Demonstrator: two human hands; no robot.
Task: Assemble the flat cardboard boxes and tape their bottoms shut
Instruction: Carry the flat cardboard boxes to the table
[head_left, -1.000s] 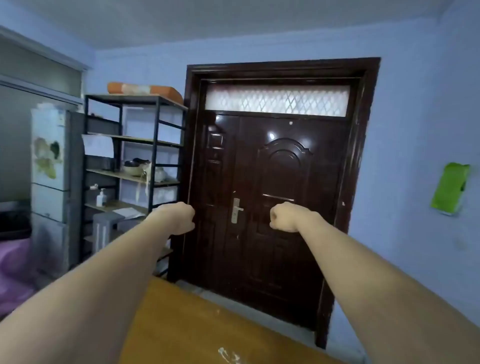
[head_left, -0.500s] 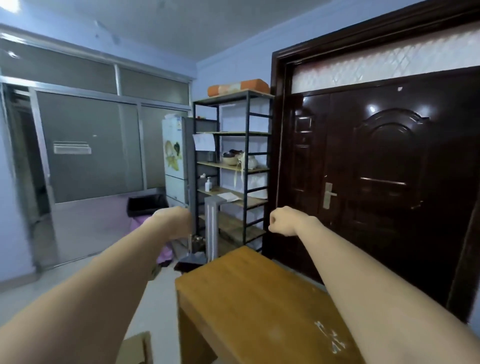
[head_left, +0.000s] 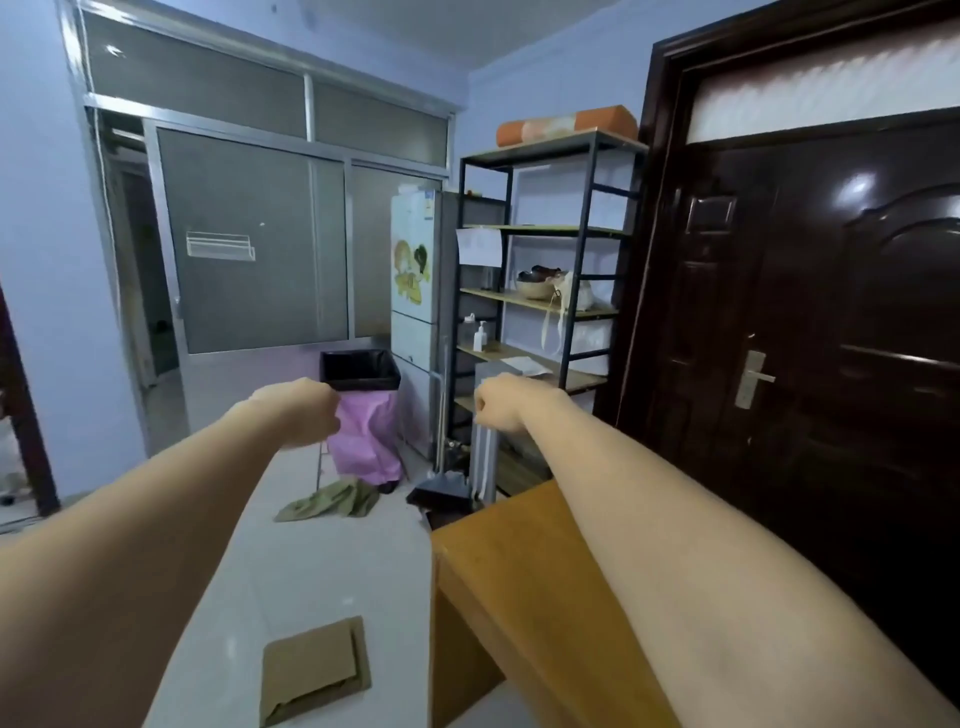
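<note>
A flat brown cardboard box (head_left: 314, 669) lies on the pale floor at the bottom, left of the wooden table (head_left: 514, 577). Both my arms are stretched straight out ahead at chest height. My left hand (head_left: 306, 410) is curled into a fist and holds nothing. My right hand (head_left: 501, 408) is also a fist, empty, about a hand's width to the right of the left one. Both hands hang in the air far above the cardboard. No tape is in view.
A black metal shelf rack (head_left: 545, 312) stands ahead beside a dark brown door (head_left: 831, 338). A white fridge (head_left: 415, 312), a black bin on a pink-draped stand (head_left: 363, 415), a green cloth (head_left: 332, 501) and a dustpan (head_left: 441, 493) lie on the floor ahead.
The view has swung left from the door toward the room, bringing the floor and the flat cardboard into sight. Both fists stay clenched and outstretched.
</note>
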